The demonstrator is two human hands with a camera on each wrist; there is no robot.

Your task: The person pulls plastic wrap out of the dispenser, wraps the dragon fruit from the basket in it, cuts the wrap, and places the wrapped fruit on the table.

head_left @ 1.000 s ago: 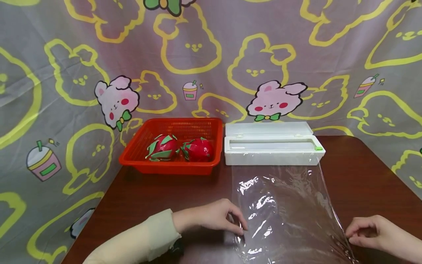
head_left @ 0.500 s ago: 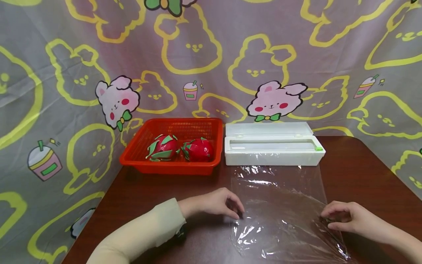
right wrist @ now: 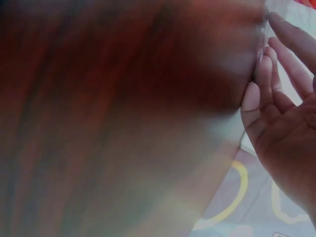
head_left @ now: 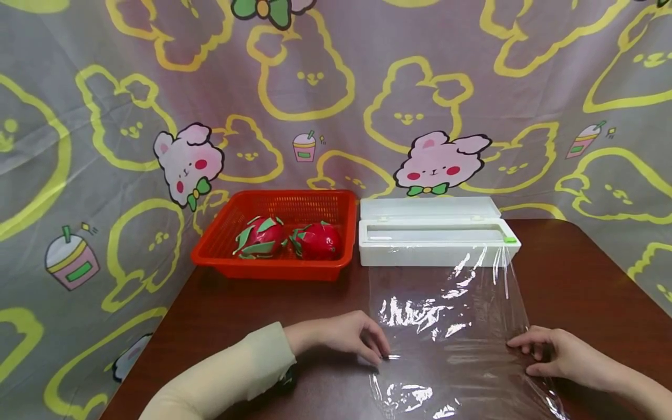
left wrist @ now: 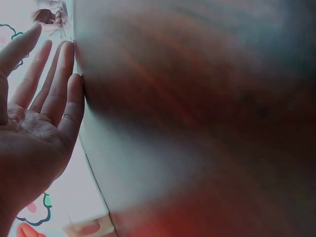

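Note:
A sheet of clear plastic wrap runs from the white wrap dispenser toward the table's near side, shiny and creased. At its left edge, my left hand rests with loosely bent fingertips on the table. The left wrist view shows this hand with fingers extended and nothing in the palm. My right hand touches the wrap's right edge with relaxed fingers. In the right wrist view, that hand's fingertips meet the tabletop and no pinch shows. The dispenser's lid stands open.
Left of the dispenser stands a red basket holding two dragon fruits, one larger-looking than the other. A cartoon-print curtain hangs behind the brown table.
My right hand has moved left from the wrap's far right edge. The left hand went slightly away from me, then back. The wrap's creases and reflections have shifted; basket and dispenser stay put.

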